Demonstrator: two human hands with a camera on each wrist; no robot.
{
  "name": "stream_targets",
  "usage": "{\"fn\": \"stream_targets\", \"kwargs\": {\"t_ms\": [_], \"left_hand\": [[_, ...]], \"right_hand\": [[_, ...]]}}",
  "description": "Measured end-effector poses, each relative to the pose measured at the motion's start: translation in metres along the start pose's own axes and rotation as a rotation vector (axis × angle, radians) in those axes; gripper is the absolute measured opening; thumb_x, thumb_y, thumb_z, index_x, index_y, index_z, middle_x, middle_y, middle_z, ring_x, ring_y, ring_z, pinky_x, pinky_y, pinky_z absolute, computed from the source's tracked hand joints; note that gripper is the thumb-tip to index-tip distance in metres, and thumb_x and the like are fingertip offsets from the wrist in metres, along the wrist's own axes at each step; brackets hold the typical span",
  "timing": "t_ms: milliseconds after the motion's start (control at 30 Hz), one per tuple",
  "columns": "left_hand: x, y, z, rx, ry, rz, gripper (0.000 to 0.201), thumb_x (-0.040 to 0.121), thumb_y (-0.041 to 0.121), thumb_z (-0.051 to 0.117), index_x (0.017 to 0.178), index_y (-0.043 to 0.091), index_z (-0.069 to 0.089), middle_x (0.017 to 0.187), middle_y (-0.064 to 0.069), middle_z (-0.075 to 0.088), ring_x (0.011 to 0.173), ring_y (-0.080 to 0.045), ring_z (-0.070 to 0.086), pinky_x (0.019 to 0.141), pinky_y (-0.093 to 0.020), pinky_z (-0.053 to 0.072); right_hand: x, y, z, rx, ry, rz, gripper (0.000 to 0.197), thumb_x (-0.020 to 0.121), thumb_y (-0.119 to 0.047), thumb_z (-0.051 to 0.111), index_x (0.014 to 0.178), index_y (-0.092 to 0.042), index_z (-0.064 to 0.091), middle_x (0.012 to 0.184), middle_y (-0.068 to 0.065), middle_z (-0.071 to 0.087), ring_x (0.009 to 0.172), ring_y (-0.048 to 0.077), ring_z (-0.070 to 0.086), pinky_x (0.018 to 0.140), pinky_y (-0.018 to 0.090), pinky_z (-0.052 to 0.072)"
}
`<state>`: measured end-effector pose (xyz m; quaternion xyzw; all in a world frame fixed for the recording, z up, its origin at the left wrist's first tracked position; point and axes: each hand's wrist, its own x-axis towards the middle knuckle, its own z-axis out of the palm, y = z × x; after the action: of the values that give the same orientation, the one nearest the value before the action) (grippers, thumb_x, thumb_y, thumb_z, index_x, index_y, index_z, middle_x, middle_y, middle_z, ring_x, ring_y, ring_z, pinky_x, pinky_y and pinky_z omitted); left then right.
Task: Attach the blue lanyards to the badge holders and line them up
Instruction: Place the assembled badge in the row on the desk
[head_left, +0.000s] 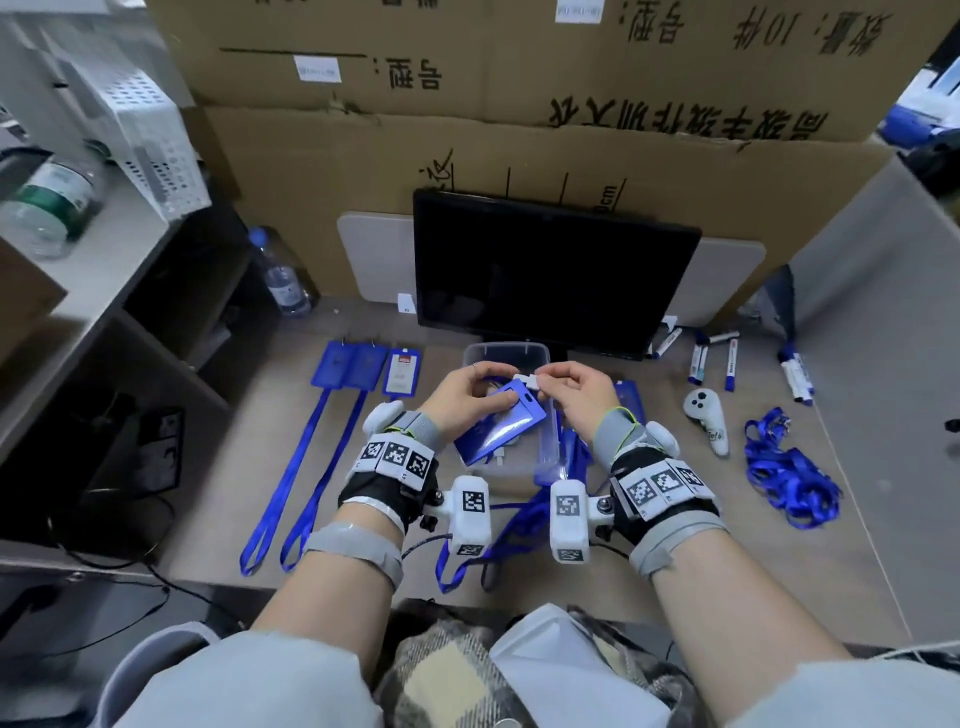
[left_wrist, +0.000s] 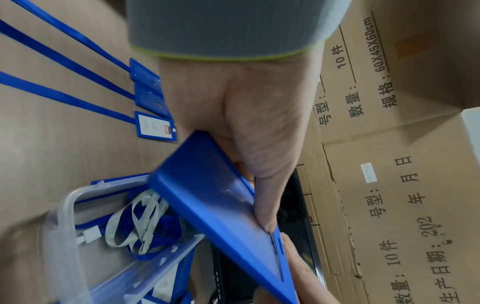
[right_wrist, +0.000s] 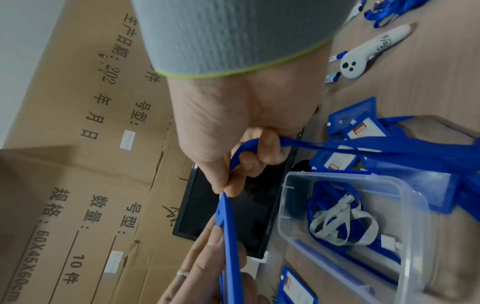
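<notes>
A person's left hand (head_left: 470, 397) grips a blue badge holder (head_left: 501, 426) by its edges, while the right hand (head_left: 576, 395) pinches a blue lanyard (right_wrist: 337, 147) and its white clip (head_left: 527, 381) at the holder's slotted end, above a clear plastic box (right_wrist: 405, 197); beyond the fingers stands a dark monitor (head_left: 550, 270).

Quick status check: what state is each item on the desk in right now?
Left hand: grips held badge holder, tilted.
Right hand: pinches white clip at its slot.
Three finished badges: flat, in a row.
Clear box: open.
Spare lanyards: tangled.
Monitor: off.
</notes>
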<state>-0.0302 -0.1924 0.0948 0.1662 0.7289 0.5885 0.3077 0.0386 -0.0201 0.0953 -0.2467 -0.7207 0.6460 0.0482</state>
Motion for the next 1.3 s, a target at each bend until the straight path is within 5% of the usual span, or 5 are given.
{"fn": "stream_targets", "kwargs": {"t_ms": [267, 433, 767, 1067, 1300], "left_hand": [[-0.021, 0.005, -0.027, -0.030, -0.024, 0.035, 0.036, 0.091, 0.007, 0.066, 0.125, 0.011, 0.059, 0.070, 0.016, 0.067, 0.074, -0.007, 0.063, 0.066, -0.017, 0.052], [-0.028, 0.002, -0.043, -0.009, 0.031, 0.009, 0.030, 0.089, 0.015, 0.070, 0.118, 0.019, 0.063, 0.082, -0.010, 0.064, 0.075, -0.015, 0.065, 0.069, -0.029, 0.053], [-0.034, -0.005, -0.050, 0.167, 0.144, -0.009, 0.015, 0.086, 0.020, 0.072, 0.096, 0.030, 0.066, 0.070, -0.012, 0.065, 0.063, -0.016, 0.059, 0.064, -0.032, 0.047], [-0.027, -0.011, -0.039, 0.311, 0.177, -0.021, 0.020, 0.074, 0.054, 0.064, 0.094, 0.057, 0.065, 0.081, 0.012, 0.074, 0.086, -0.009, 0.069, 0.083, -0.045, 0.057], [-0.029, -0.002, -0.024, 0.453, 0.110, -0.006, 0.041, 0.083, 0.044, 0.049, 0.119, 0.066, 0.051, 0.118, 0.017, 0.069, 0.111, -0.009, 0.063, 0.091, -0.039, 0.055]], "right_hand": [[-0.007, -0.011, 0.033, 0.048, 0.022, 0.018, 0.013, 0.094, -0.005, 0.058, 0.103, -0.001, 0.066, 0.068, 0.005, 0.060, 0.042, -0.004, 0.050, 0.044, 0.009, 0.038], [-0.007, -0.017, 0.050, 0.032, 0.005, -0.002, 0.009, 0.091, -0.005, 0.062, 0.097, -0.004, 0.068, 0.066, 0.002, 0.063, 0.052, 0.001, 0.057, 0.053, 0.011, 0.045], [-0.013, -0.029, 0.057, -0.158, -0.052, 0.038, 0.003, 0.078, -0.013, 0.076, 0.078, -0.011, 0.076, 0.053, 0.002, 0.062, 0.047, 0.007, 0.053, 0.058, 0.023, 0.046], [-0.023, -0.020, 0.049, -0.285, -0.069, -0.026, 0.019, 0.065, -0.026, 0.086, 0.076, -0.017, 0.074, 0.059, 0.003, 0.064, 0.056, 0.012, 0.053, 0.061, 0.024, 0.045], [-0.029, -0.019, 0.035, -0.566, 0.022, -0.089, 0.020, 0.067, -0.046, 0.081, 0.073, -0.027, 0.076, 0.071, -0.011, 0.070, 0.069, 0.008, 0.061, 0.066, 0.028, 0.049]]}}
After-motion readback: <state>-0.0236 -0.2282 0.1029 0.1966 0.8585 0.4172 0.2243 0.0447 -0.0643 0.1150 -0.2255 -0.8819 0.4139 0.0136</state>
